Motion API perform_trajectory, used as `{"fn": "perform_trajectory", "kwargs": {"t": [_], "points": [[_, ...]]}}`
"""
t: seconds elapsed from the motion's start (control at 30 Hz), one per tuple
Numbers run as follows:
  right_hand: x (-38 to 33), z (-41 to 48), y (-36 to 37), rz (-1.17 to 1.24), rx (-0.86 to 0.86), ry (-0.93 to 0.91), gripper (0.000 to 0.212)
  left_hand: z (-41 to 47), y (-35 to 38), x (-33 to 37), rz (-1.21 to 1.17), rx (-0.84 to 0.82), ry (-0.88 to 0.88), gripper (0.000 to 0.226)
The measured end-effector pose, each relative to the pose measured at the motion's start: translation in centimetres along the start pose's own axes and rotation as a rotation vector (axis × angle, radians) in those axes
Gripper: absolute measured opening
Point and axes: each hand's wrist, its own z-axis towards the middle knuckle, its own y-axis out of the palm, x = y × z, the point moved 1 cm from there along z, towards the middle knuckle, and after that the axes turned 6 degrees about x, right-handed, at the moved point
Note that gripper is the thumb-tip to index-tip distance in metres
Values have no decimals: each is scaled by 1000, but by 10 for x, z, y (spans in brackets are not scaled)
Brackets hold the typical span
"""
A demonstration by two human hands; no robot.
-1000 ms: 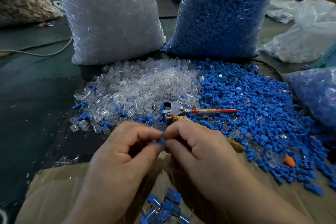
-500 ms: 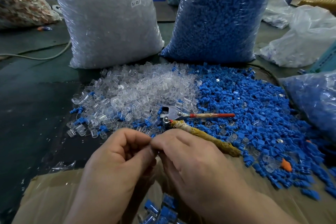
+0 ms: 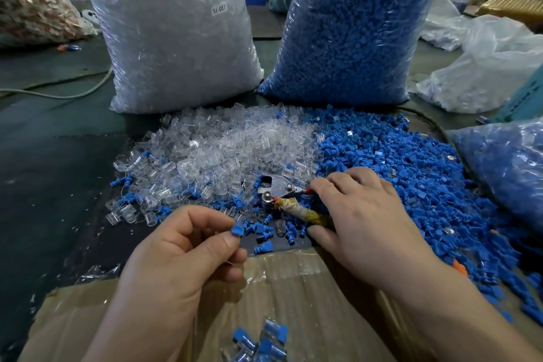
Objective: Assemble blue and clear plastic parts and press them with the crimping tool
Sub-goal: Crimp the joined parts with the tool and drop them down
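Note:
My left hand pinches a small blue plastic part between thumb and forefinger, just above the near edge of the piles. My right hand lies over the handles of the crimping tool. Its fingers reach over the red handle and its thumb lies below the cloth-wrapped one. The tool's metal head rests on the table where the heap of clear parts meets the heap of blue parts.
A cardboard box lies open below my hands, with several joined blue-and-clear pieces in it. A big bag of clear parts and one of blue parts stand behind the heaps. Another bag lies at the right, a cable at the left.
My hands have come apart. The right hand let go of the small part and moved up and right onto the tool's handles. The left hand keeps the blue part.

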Motion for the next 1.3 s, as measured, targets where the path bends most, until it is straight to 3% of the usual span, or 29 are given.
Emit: {"fn": "perform_trajectory", "kwargs": {"t": [0.2, 0.37, 0.6, 1.13, 1.3], "points": [[-5, 3, -6, 71, 71, 64, 49, -3, 6, 6, -43, 59, 3, 15], [-8, -9, -23, 360, 243, 24, 41, -7, 8, 12, -121, 76, -23, 13], [-19, -22, -25, 379, 83, -205, 49, -6, 4, 13, -32, 145, 51, 14], [-17, -22, -26, 344, 74, -255, 55, -8, -1, 16, 98, 51, 188, 17], [-20, -21, -26, 275, 48, -237, 45, -10, 1, 15, 167, 51, 239, 16]]}}
